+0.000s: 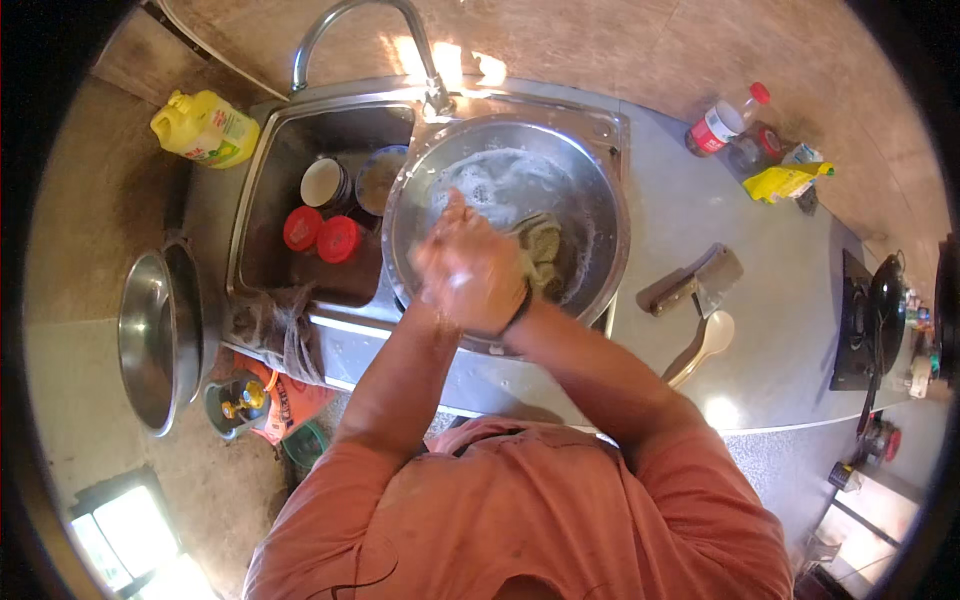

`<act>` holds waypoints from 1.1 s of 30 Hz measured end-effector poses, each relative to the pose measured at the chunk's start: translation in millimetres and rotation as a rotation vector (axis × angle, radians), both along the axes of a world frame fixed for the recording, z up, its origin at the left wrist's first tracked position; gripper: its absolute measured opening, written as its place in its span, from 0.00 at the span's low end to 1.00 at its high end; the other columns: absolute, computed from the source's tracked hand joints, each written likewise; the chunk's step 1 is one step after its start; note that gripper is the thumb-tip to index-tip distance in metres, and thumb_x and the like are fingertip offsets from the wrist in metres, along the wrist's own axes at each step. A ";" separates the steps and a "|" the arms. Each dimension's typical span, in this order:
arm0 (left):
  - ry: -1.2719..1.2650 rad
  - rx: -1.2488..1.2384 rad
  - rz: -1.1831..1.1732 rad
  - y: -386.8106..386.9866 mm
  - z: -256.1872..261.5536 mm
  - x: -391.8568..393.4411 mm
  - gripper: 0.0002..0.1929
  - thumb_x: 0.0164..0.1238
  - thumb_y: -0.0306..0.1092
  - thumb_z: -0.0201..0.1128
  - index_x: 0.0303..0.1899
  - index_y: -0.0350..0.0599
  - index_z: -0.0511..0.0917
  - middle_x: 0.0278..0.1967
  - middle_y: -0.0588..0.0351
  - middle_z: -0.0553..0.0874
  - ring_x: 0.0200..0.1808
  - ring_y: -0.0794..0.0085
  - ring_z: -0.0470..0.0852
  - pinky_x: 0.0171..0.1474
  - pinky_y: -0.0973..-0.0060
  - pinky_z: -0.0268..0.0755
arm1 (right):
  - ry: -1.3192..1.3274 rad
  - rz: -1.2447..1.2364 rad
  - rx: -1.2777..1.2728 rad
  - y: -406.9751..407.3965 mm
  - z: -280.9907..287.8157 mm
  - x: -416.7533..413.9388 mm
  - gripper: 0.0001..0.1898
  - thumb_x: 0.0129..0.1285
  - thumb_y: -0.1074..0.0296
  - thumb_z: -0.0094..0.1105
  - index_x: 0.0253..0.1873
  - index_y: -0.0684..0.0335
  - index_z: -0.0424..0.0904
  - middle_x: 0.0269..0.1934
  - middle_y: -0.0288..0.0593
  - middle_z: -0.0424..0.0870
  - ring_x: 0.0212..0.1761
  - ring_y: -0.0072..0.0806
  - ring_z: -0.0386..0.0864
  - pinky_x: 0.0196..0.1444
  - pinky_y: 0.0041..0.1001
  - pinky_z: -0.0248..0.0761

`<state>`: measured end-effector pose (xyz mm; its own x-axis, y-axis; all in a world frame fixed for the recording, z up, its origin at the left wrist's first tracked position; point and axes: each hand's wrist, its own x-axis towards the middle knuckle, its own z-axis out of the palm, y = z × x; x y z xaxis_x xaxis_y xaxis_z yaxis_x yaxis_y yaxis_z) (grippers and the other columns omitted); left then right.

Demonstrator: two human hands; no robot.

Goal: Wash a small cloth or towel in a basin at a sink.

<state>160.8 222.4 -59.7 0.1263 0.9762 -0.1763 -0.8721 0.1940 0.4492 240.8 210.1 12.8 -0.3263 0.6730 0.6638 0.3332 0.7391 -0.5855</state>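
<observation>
My left hand [442,259] and my right hand [486,281] are pressed together above a large round stainless steel basin [611,217]. Both are wet and blurred, and the right one, with a black band at its wrist, covers part of the left. Their fingers overlap, so whether anything lies between the palms is hidden. Soapy water [487,180] with white foam fills the bottom of the basin. A greenish-brown cloth [541,244] lies in it, just right of my hands.
The left sink bowl [259,225] holds stacked bowls [322,182] and red lids [337,238]. A chrome faucet [439,97] stands behind. Rightward on the counter lie a cleaver [718,277] and a ladle [716,334]. A yellow jug [206,131] stands back left; a rag [281,334] drapes the sink edge.
</observation>
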 end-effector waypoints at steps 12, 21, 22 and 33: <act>-0.073 -0.082 0.054 1.0 12.2 2.3 0.16 0.66 0.39 0.48 0.48 0.38 0.70 0.42 0.48 0.77 0.46 0.63 0.77 0.50 0.71 0.70 | -0.008 0.008 0.193 -7.0 10.8 -10.4 0.05 0.56 0.63 0.52 0.32 0.51 0.79 0.21 0.44 0.77 0.20 0.40 0.76 0.20 0.32 0.67; 0.017 -0.122 0.046 19.5 -5.2 14.0 0.16 0.69 0.43 0.45 0.47 0.43 0.72 0.36 0.55 0.79 0.41 0.68 0.79 0.44 0.70 0.73 | -0.180 -0.045 -0.121 42.0 -15.5 11.6 0.06 0.55 0.65 0.56 0.28 0.57 0.78 0.23 0.43 0.79 0.24 0.39 0.78 0.26 0.32 0.71; -0.016 -0.025 0.040 29.0 -22.5 13.1 0.15 0.69 0.42 0.45 0.46 0.42 0.72 0.36 0.55 0.79 0.40 0.69 0.79 0.43 0.71 0.73 | -0.162 0.052 -0.130 20.8 -7.6 -1.9 0.04 0.53 0.66 0.58 0.28 0.57 0.78 0.22 0.42 0.79 0.23 0.38 0.77 0.26 0.32 0.70; 0.166 -0.386 0.057 9.4 75.9 11.0 0.16 0.68 0.47 0.48 0.30 0.45 0.74 0.25 0.58 0.77 0.23 0.75 0.76 0.24 0.78 0.71 | 0.077 0.084 -0.718 80.4 -25.3 55.9 0.20 0.58 0.48 0.53 0.29 0.62 0.78 0.24 0.45 0.79 0.28 0.33 0.77 0.33 0.32 0.70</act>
<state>171.8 231.8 16.2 0.0133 0.8389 -0.5442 -0.8080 0.3296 0.4883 296.6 290.5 -12.5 -0.3664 0.9260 0.0910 0.2304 0.1851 -0.9553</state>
